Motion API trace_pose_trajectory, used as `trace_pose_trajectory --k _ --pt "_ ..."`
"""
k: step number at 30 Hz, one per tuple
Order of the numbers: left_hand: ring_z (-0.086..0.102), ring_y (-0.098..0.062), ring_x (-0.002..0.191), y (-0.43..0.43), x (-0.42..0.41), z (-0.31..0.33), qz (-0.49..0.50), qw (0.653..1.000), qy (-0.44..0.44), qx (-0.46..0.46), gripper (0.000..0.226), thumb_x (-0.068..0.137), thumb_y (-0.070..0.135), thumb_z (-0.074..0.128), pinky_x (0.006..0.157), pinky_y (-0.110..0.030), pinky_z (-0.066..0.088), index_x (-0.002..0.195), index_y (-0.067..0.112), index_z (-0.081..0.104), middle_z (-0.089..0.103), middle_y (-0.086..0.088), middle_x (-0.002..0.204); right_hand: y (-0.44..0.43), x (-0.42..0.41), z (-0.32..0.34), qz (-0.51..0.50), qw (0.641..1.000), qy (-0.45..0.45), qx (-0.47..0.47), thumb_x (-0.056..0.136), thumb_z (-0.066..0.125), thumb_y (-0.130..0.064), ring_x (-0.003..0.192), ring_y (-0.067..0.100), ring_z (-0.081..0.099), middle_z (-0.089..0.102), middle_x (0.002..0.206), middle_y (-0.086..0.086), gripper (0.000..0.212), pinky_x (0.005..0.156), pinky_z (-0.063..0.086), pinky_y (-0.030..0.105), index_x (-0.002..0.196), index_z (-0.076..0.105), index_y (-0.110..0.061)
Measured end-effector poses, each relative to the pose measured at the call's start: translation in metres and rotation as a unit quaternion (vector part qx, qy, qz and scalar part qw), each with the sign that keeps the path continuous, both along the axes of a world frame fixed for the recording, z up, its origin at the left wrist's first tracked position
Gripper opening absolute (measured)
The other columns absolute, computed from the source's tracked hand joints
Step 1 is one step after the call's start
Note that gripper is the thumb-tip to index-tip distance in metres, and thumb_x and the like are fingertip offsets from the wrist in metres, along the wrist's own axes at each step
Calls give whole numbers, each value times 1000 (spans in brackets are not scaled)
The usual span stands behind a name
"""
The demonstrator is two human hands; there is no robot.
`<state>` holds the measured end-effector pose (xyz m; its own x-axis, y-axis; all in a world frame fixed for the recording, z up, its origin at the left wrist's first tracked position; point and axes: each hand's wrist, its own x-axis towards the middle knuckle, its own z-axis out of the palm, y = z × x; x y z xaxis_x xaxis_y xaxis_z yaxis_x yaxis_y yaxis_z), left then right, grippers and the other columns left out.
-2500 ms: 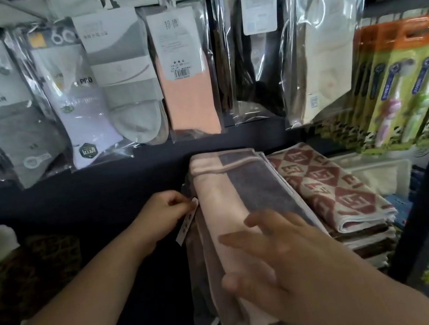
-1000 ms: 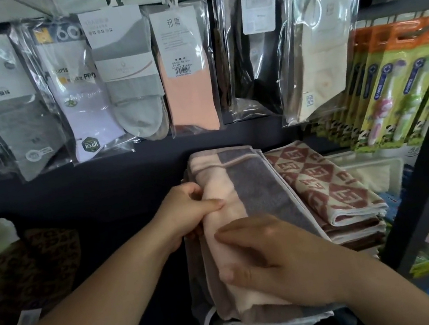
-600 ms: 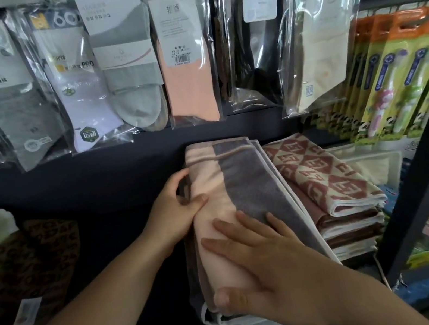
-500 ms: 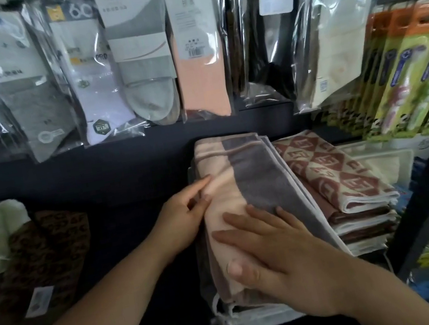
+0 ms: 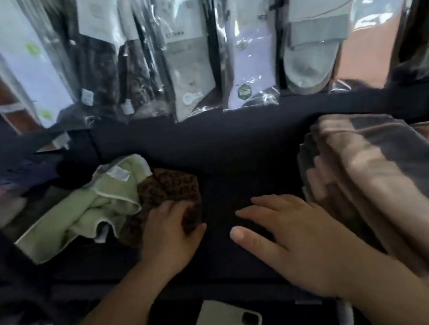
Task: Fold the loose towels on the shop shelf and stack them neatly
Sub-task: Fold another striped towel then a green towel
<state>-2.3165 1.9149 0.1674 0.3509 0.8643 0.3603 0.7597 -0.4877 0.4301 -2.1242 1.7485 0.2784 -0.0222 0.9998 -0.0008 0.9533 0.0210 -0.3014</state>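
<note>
Brown patterned towel (image 5: pixel 167 186) being reached
Left hand (image 5: pixel 169 231) is resting on it, grip unclear; right hand (image 5: pixel 292 237) is hovering spread; tugging may drag the touching green towel (image 5: pixel 87 213).

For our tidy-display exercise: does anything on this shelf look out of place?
Yes. The pale green towel lies crumpled at the left, with the brown patterned towel loose beside it, unlike the folded pink-and-grey towel stack on the right. A cream-cased phone lies below the dark shelf.
</note>
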Motion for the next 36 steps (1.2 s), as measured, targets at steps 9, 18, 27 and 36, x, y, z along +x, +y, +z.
trace_pose_trajectory --k 9,18,27,36 --pt "21 -10 150 24 -123 -52 -114 983 123 -76 85 76 97 23 122 -36 23 151 55 21 15 21 164 95 -81 -93 17 991 92 -93 91 19 -76 156 17 0 5 169 -15 70 126 10 47 155 25 -49" --pt "52 2 113 29 -127 -11 -112 986 -110 -48 40 92 40 69 91 -20 45 131 40 58 55 27 121 137 -99 -136 6 998 0 -60 87 9 -80 156 13 -4 8 168 -17 77 127 -3 46 156 18 -48" --pt "42 -35 129 87 -136 2 176 975 125 54 98 63 60 79 100 -55 38 147 27 41 46 -5 149 152 -31 -129 -117 992 28 -33 78 3 -94 130 15 48 56 130 -14 79 118 29 49 110 55 -44" --pt "49 -31 125 107 -125 5 127 989 78 9 71 74 34 80 105 -50 41 140 28 52 56 -5 137 178 6 -133 -201 974 -29 -95 75 19 -97 155 39 0 3 170 -8 102 122 3 63 159 9 -42"
